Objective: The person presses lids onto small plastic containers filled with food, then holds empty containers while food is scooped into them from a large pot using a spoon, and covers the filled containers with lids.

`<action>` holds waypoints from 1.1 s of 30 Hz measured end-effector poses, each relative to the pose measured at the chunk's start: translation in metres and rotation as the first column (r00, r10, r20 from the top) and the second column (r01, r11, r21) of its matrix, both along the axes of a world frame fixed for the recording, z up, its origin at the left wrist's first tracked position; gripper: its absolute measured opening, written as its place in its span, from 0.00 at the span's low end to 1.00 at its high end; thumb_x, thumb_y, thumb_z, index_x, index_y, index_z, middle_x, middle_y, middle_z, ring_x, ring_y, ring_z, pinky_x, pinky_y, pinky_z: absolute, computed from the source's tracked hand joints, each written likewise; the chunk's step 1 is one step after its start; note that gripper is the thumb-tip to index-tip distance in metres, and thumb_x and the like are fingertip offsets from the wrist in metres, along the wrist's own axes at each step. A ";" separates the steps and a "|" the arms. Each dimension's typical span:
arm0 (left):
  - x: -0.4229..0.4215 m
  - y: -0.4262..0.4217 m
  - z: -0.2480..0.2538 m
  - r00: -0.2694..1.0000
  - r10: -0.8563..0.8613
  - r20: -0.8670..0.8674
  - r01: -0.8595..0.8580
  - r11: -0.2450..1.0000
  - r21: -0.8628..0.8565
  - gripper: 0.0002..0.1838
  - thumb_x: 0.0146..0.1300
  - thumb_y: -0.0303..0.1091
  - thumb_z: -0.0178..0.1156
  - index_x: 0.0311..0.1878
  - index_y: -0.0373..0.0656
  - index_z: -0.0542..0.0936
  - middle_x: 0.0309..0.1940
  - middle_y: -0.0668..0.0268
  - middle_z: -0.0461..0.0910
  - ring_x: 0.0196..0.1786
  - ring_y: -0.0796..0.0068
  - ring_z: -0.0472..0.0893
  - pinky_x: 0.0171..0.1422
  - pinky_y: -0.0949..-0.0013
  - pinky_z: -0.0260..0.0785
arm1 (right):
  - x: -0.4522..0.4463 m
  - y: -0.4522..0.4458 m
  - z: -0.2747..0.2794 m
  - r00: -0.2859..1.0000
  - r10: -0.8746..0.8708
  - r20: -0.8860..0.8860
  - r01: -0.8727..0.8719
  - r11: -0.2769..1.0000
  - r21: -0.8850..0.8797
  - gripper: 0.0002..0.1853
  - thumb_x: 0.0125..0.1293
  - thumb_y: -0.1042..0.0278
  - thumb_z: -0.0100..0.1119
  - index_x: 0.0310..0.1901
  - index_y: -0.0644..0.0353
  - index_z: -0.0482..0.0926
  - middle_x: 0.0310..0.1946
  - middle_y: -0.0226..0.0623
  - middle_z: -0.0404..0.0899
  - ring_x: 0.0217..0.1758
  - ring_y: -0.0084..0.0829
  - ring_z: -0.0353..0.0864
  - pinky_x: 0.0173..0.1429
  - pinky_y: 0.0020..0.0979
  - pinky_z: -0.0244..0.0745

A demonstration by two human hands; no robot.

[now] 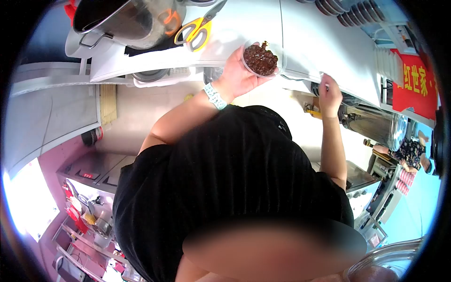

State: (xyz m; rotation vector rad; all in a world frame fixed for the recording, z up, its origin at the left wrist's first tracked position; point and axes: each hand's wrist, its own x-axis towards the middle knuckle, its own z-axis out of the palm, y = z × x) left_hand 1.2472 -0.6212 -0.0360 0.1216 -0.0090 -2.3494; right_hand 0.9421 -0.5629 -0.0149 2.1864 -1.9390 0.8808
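My left hand (pixel 236 77), with a pale patterned watch on its wrist, is closed round a clear plastic bowl (pixel 281 66). The bowl sits over the front edge of the white counter and contains a dark reddish-brown, lumpy food (pixel 260 60). A small yellowish bit lies at the food's far side. To the right, my right hand (pixel 330 97) is at the counter's edge, apart from the bowl. Its fingers are curled together, and a small pale spot shows at their tips; I cannot make out what it is.
Scissors (pixel 201 29) with yellow-grey handles lie on the white counter (pixel 225 14), beside a large steel pot (pixel 136 23). Stacked dark-rimmed bowls (pixel 361 14) stand at the back right, near a red sign (pixel 416 84). Another person (pixel 411 154) is at far right.
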 end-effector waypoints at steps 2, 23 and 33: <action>-0.003 0.001 0.001 1.000 -0.003 -0.005 0.003 1.000 -0.003 0.25 0.74 0.48 0.34 0.61 0.42 0.70 0.60 0.53 0.72 0.64 0.48 0.71 0.70 0.45 0.63 | 0.052 -0.007 0.034 0.811 -0.195 0.551 0.191 0.979 0.066 0.09 0.69 0.73 0.56 0.48 0.64 0.79 0.46 0.41 0.83 0.49 0.28 0.83 0.52 0.26 0.79; -0.005 0.013 0.019 0.992 0.044 0.114 -0.025 0.987 -0.161 0.35 0.72 0.63 0.33 0.67 0.45 0.64 0.63 0.59 0.70 0.63 0.61 0.72 0.64 0.53 0.70 | 0.132 -0.015 0.059 0.864 0.496 0.086 -0.503 0.845 0.182 0.17 0.58 0.74 0.58 0.50 0.56 0.77 0.60 0.38 0.74 0.68 0.44 0.68 0.73 0.52 0.56; -0.003 0.010 0.018 0.978 -0.046 0.204 0.080 0.983 -0.165 0.34 0.72 0.58 0.37 0.70 0.41 0.60 0.65 0.53 0.68 0.66 0.53 0.70 0.70 0.48 0.63 | 0.135 -0.042 0.075 0.858 0.397 0.325 -0.465 0.869 0.167 0.21 0.66 0.65 0.54 0.61 0.55 0.74 0.63 0.50 0.69 0.65 0.47 0.70 0.68 0.39 0.63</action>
